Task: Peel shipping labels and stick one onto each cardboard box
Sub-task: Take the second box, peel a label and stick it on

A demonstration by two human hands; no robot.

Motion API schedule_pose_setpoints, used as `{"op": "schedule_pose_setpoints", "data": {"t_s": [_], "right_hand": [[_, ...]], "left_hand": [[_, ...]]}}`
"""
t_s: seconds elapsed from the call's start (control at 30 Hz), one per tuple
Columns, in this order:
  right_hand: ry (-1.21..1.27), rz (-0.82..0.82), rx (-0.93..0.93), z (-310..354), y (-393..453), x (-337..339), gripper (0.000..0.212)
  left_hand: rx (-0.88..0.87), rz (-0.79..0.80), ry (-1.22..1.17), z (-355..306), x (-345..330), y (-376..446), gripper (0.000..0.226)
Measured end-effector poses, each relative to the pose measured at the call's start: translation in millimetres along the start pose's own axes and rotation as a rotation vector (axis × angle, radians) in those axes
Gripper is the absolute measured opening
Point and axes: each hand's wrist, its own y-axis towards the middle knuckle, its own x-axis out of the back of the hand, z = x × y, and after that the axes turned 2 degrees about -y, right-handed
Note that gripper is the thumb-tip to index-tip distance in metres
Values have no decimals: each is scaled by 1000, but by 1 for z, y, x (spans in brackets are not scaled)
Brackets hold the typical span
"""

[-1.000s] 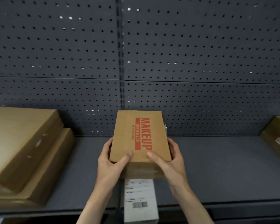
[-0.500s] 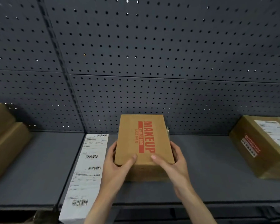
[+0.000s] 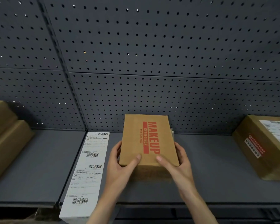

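— Labels (image 3: pixel 86 167) are lying as one long white strip on the shelf (image 3: pixel 217 167), its long axis running from the back panel out over the front edge, where the near end is overhanging.

— And the box?

— The MAKEUP box (image 3: pixel 148 139) is sitting just right of the strip, mid-shelf, its long axis also running front to back. Both hands are gripping it: the left hand (image 3: pixel 121 165) is curling round its left side with the thumb pressing on top, and the right hand (image 3: pixel 176 162) is doing the same on the right side.

— So which hand is nearer the strip?

— The left one; the strip is lying just beside it, toward the shelf's left. I'm guessing that hand will be letting go and reaching sideways to peel, while the right one is steadying the box.

— What can't you make out?

— The fingers are hiding behind the box's sides, and whether its bottom is resting on the shelf I cannot tell. The strip's print is blurring too much to read. A labelled box (image 3: pixel 265 146) at the right end and plain boxes (image 3: pixel 5 139) at the left end are being cut off by the frame.
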Motion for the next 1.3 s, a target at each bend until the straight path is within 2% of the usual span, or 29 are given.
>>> {"op": "schedule_pose_setpoints", "data": {"t_s": [0.1,0.13,0.27,0.33,0.4,0.47,0.53,0.63,0.7,0.83,0.97,1.07,1.17,1.2,1.3], "right_hand": [[-204,-85,112,8,-5,3,102],[-274,-124,168,13,-8,2,102],[-526,-189,605,29,-24,-23,74],[-630,-143,832,30,-34,-48,60],[-746,-57,995,23,-45,-76,46],[-835,92,1081,10,-58,-106,38],[-933,256,1139,-11,-68,-133,34],[-1075,427,1171,-46,-74,-160,42],[-1107,482,1169,-62,-76,-168,43],[-1145,476,1157,-77,-80,-176,34],[-1137,422,1136,-74,-87,-175,34],[-1097,375,1109,-71,-91,-173,33],[-976,349,1050,-69,-91,-174,35],[-925,339,1014,-67,-90,-174,38],[-765,331,868,-56,-88,-172,34]], "left_hand": [[22,4,1,-5,19,9,93],[9,3,29,-8,30,11,92],[-149,61,186,-16,83,16,45],[-187,94,356,-12,115,16,28],[-247,142,638,1,149,16,34],[-315,198,897,18,178,13,44],[-367,262,1021,37,201,7,43],[-438,326,1057,59,221,-2,37],[-466,342,1038,71,227,-6,41],[-464,325,994,79,232,-8,46],[-464,314,973,82,231,-8,46],[-379,273,787,78,230,-8,40],[-301,205,519,61,228,-12,15],[-288,161,464,55,228,-15,13],[-201,95,337,45,233,-22,36]]}}
